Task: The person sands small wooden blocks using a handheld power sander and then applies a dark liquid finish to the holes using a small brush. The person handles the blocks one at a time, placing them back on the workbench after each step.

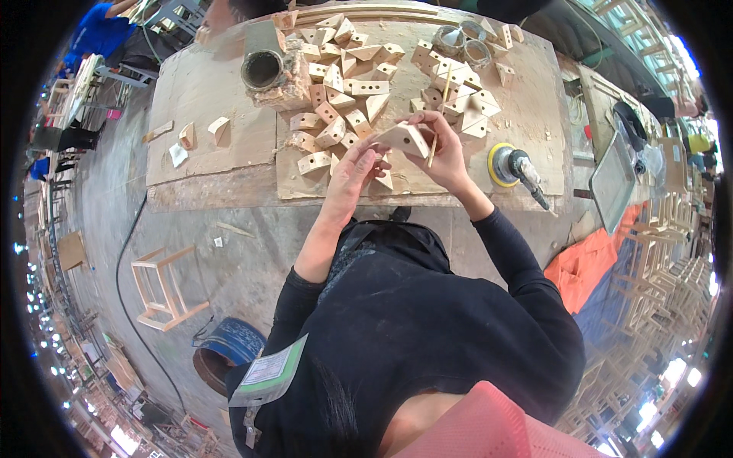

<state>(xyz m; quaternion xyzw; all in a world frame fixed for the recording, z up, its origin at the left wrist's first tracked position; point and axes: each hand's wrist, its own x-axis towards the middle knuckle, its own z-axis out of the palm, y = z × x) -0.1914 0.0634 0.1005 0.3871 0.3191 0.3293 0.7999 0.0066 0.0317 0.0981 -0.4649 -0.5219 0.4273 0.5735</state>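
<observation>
Between my two hands is a pale wooden block (406, 139) with drilled holes in its end, held just above the near part of the workbench (221, 172). My left hand (356, 166) has its fingers closed around the block's left side. My right hand (444, 153) grips the block's right side and also has a thin wooden stick (432, 145) between its fingers, pointing upward. Beyond my hands lies a heap of similar angled wooden blocks (332, 114), many with holes. A second pile of blocks (460, 99) sits to its right.
A round sander with a yellow pad (504, 164) rests right of my hands. A glue-crusted pot (262, 70) stands at the back left, and several metal cans (477, 53) at the back right. On the floor are a small wooden frame (164, 286) and a blue bucket (233, 341).
</observation>
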